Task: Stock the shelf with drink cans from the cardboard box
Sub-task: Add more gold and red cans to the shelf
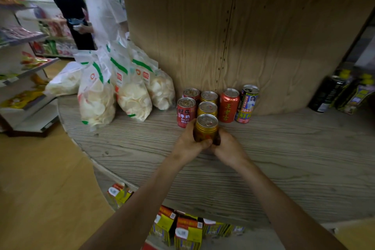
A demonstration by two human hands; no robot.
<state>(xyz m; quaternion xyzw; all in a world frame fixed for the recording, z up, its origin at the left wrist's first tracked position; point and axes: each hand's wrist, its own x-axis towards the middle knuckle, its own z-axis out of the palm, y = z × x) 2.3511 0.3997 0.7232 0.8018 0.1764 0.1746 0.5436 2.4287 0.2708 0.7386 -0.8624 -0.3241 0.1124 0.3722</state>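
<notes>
A gold drink can (206,127) stands upright on the grey wooden shelf (284,158), at the front of a short row of two other gold cans (207,108). My left hand (189,144) and my right hand (227,148) both wrap around its lower half from either side. Left of the row stand two red milk cans (185,111). To the right are a taller red can (229,105) and a dark printed can (247,103). The cardboard box is not in view.
Bags of white crackers (129,91) lean at the shelf's left end. Dark bottles and cans (332,93) stand at the far right against the wood back panel. Yellow cartons (182,229) fill the shelf below. Two people stand in the aisle at the upper left.
</notes>
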